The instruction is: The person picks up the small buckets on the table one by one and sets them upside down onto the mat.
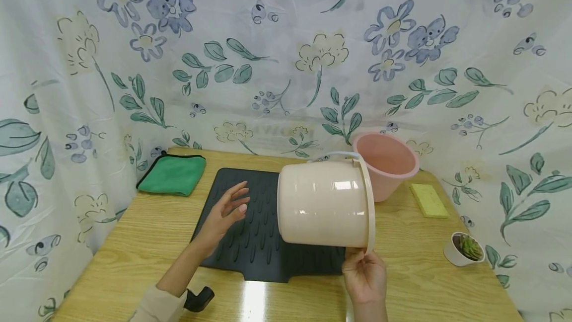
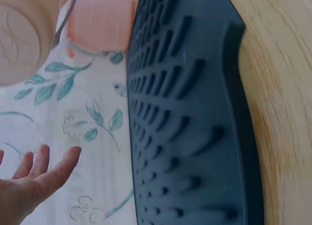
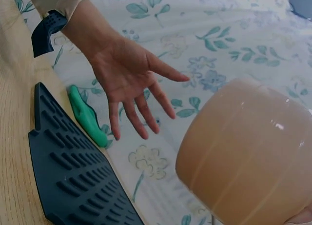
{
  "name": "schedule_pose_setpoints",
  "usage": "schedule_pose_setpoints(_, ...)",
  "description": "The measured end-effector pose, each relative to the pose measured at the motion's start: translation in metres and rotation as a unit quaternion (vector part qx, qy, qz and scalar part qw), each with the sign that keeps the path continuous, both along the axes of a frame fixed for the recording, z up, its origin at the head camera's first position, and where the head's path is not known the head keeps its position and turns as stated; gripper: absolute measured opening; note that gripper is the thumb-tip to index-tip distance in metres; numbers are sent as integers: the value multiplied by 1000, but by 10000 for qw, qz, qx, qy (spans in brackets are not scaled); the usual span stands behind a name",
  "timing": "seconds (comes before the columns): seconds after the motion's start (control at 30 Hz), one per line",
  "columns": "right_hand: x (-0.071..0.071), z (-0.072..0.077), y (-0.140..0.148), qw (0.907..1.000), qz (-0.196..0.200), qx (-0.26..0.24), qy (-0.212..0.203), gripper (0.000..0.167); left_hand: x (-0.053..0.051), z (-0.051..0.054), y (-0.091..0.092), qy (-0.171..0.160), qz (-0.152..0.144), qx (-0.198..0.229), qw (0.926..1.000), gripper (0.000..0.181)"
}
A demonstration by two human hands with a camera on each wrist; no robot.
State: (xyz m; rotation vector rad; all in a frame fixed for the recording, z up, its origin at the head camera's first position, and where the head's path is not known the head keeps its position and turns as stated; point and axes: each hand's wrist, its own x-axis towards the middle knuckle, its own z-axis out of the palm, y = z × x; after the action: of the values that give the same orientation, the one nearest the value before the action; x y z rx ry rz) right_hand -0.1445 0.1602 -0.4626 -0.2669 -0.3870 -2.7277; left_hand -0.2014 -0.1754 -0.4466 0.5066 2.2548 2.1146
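Observation:
A cream plastic bucket (image 1: 323, 202) is held on its side above the dark drying mat (image 1: 237, 257), its rim toward the right and its base toward the left. My right hand (image 1: 365, 277) grips the rim from below; in the right wrist view only a bit of that hand shows at the lower right corner. Left of the bucket, my left hand (image 1: 225, 212) hovers over the mat, apart from the bucket, fingers extended and holding nothing. The right wrist view shows that left hand (image 3: 129, 73) with its fingers spread.
Behind the bucket stands a pink bucket (image 1: 380, 188). A yellow sponge (image 1: 429, 201) and a small potted succulent (image 1: 464, 249) sit at the right. A folded green cloth (image 1: 172, 175) lies at the back left of the wooden table (image 1: 415, 282). A floral curtain (image 1: 277, 29) hangs behind.

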Motion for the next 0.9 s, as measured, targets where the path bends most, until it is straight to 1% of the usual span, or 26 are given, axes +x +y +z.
schedule_pose_setpoints(0.13, 1, 0, -2, 9999, -23, 32, -131, 24, 0, -1, 7, 28, -68, 241, 9997, 57)
schedule_pose_setpoints(0.27, 2, 1, -5, 9999, -24, 0, -128, 24, 1, -2, 14, 65, -121, 460, 9988, 57)
schedule_pose_setpoints(0.47, 3, -2, -9, 9999, 27, -61, -75, 23, 4, -7, 25, -46, -62, 639, 9979, 58)
schedule_pose_setpoints(0.57, 4, -2, -12, 9999, 71, -103, -81, 24, 6, -8, 33, -14, -70, 773, 9970, 59)
schedule_pose_setpoints(0.63, 5, -3, -14, 9999, 89, -123, -63, 25, 7, -7, 37, 86, -110, 875, 9961, 60)
schedule_pose_setpoints(0.73, 6, -4, -17, 9998, 123, -138, -60, 25, 6, -6, 43, 375, -219, 940, 9946, 64)
schedule_pose_setpoints(0.9, 7, -8, -21, 9996, 218, -148, -39, 24, 6, -6, 50, 929, -489, 898, 9904, 83)
